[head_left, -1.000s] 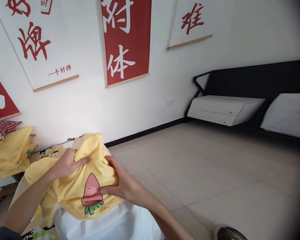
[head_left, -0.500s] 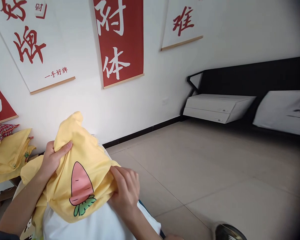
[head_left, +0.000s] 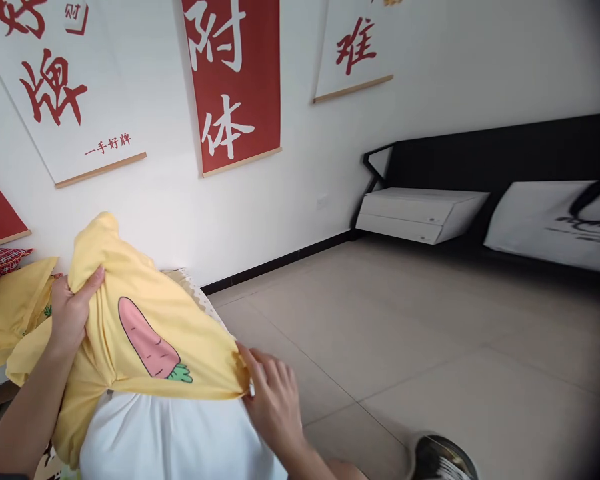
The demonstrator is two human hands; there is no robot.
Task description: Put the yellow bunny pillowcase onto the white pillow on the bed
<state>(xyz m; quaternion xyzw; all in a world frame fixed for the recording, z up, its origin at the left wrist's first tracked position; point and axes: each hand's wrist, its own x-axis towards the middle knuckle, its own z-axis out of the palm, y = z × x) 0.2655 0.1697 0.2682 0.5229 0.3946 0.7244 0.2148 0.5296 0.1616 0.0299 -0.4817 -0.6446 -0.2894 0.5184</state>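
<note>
A yellow pillowcase with a pink carrot print is stretched between my hands. It covers the upper part of a white pillow, whose lower part shows bare beneath the case's edge. At the upper left, my left hand is closed round a bunched fold, with the thumb lying on top. My right hand pinches the case's edge at its right corner. Some yellow cloth hangs down on the left, under my left forearm. Whatever lies inside the peaked top of the case is hidden.
Folded yellow covers and a red checked cloth lie at the left. A shoe rests on the tiled floor. Against the wall, a black bench bears white boxes and a white bag. Banners hang above.
My right hand has pulled the case's edge right and slightly down, drawing the cloth taut and tilting the carrot. My left hand has moved left with its fold. More white pillow shows below.
</note>
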